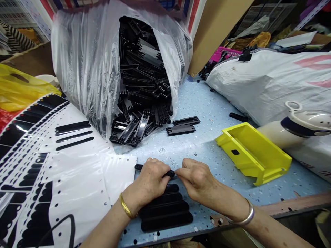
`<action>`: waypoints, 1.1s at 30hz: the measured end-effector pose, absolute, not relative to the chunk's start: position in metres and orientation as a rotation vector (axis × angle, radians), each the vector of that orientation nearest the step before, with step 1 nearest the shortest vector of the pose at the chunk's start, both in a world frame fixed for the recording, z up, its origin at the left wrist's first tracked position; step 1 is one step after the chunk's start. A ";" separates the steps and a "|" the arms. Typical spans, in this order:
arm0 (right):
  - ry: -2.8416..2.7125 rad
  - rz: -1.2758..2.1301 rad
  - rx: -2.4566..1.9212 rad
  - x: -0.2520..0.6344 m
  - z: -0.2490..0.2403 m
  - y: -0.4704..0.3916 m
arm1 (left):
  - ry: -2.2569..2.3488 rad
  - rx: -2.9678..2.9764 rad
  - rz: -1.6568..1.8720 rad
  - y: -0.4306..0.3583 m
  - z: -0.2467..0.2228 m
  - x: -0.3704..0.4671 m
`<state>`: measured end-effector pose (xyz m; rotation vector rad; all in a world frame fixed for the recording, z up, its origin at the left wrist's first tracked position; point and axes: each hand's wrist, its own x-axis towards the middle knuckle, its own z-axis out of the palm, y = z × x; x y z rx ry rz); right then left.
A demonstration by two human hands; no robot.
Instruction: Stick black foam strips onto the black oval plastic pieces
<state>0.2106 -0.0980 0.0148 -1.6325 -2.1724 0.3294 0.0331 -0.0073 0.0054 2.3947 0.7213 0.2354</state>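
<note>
"What's biggest?"
"The plastic bag (82,58) of black pieces (144,75), upper centre; then white sheets (77,172), lower left, a yellow bin (241,159), right, and a row of black strips (168,210), lower centre."
"The hands?"
"Lower centre: left hand (151,179) clamped on a single strip (170,173), right hand (196,177) at its tip, fingers pinched together; on what, I can't tell."

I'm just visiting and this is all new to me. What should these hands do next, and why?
I'd probably have the right hand work at the strip's rounded end: the left hand grips the strip, and the right hand's fingers are pinched together close to that end. Whether they touch it is hard to tell.
</note>
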 end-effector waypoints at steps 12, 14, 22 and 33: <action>-2.271 0.311 -1.634 0.205 0.022 -0.096 | 0.717 2.387 0.245 -0.008 0.002 0.033; -2.268 0.388 -1.650 0.205 0.025 -0.092 | 0.709 2.387 0.257 -0.007 0.001 0.032; -1.903 1.004 -1.681 0.213 0.022 -0.067 | 0.662 2.299 0.289 -0.005 -0.001 0.033; -1.741 0.886 -1.687 0.229 0.016 -0.083 | 0.687 2.206 0.334 -0.005 0.001 0.034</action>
